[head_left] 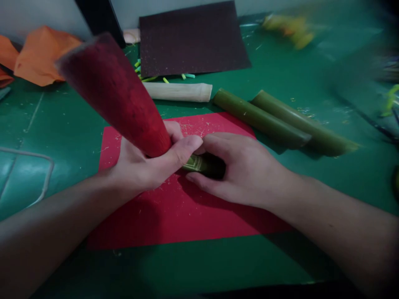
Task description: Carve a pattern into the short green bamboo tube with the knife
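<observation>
The green piece (195, 163) sits low between my hands, above the red sheet (193, 220), with pale lines marked on its face; much of it is hidden by my fingers. I judge it light and stiff — bamboo, by the look — with a skin that would be slick where smooth and a little rougher along the lines. I would hold it by its sides, near the end, and leave the marked face uncovered. It seems hard to crush, though a knock along the grain might split it.

Rising from my left hand (149, 166) is a thick red cylinder (120, 95), leaning up and to the left. It also looks rigid, probably top-heavy at that slant, so a grip close around its lower end seems right; I cannot tell whether it joins the green piece.

My left fingers wrap that lower end, the thumb stretched toward the green piece. My right hand (246, 166) pinches the green piece from the other side, thumb below and fingers curled above. Both forearms come in low from the sides, and my fingertips nearly meet.

Beyond lie two green tubes (262, 118) and a pale tube (187, 92), all on the green table (199, 270).
</observation>
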{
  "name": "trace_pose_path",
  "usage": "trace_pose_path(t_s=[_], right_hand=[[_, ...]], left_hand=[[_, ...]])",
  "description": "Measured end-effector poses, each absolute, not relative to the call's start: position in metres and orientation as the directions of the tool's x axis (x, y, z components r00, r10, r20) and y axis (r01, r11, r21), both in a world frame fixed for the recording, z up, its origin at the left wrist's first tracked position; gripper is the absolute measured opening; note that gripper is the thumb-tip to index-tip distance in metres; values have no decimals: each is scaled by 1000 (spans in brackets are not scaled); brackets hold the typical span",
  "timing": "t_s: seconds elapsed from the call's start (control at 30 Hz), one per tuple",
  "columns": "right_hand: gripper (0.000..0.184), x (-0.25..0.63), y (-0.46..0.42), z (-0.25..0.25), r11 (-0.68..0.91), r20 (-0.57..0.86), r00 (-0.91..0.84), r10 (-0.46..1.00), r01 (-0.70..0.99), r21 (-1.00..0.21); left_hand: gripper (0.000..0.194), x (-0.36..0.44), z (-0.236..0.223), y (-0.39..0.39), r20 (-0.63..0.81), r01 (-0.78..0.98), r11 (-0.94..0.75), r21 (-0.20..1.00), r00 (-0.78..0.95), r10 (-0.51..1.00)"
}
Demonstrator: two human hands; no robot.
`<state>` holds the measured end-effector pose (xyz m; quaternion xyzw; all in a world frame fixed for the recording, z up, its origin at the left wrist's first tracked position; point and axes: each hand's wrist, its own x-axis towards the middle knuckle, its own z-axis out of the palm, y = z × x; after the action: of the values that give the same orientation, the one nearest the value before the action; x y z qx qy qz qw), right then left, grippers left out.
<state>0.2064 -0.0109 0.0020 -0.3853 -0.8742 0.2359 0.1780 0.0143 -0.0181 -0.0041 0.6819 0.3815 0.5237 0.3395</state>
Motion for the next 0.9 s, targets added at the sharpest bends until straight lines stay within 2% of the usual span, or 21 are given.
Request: trace_pose_path(t_s=[0.13, 0.23, 0.37, 0.47, 0.57, 0.67, 0.8, 0.9], right_hand=[[22, 205, -12, 2, 591, 121, -641, 758, 598, -542], [22, 203, -14, 4, 594, 123, -630, 767, 624, -508], [24, 203, -14, 5, 631, 135, -648, 750, 638, -442], [29, 205, -12, 5, 720, 213, -697, 684, 601, -346], [34, 208, -8, 5, 761, 338, -684, 647, 605, -233], [31, 209, -6, 5, 748, 384, -648, 658, 623, -231], [27, 209, -6, 5, 736, 398, -622, 674, 615, -284], [29, 209, -7, 5, 726, 422, -592, 687, 591, -352]], left_hand=[[41, 15, -7, -17, 474, 185, -488, 853, 119, 873], [32, 17, -9, -17, 461, 198, -454, 869, 13, 887], [37, 20, -7, -16, 459, 120, -444, 888, -154, 875], [37, 19, -4, -11, 494, 38, -507, 861, -295, 818], [46, 18, -1, -1, 523, 92, -560, 823, -505, 686], [47, 15, 1, 7, 471, 98, -535, 839, -623, 625], [44, 13, -4, 7, 435, 61, -501, 863, -592, 678], [44, 11, -9, 2, 526, 75, -569, 819, -495, 692]])
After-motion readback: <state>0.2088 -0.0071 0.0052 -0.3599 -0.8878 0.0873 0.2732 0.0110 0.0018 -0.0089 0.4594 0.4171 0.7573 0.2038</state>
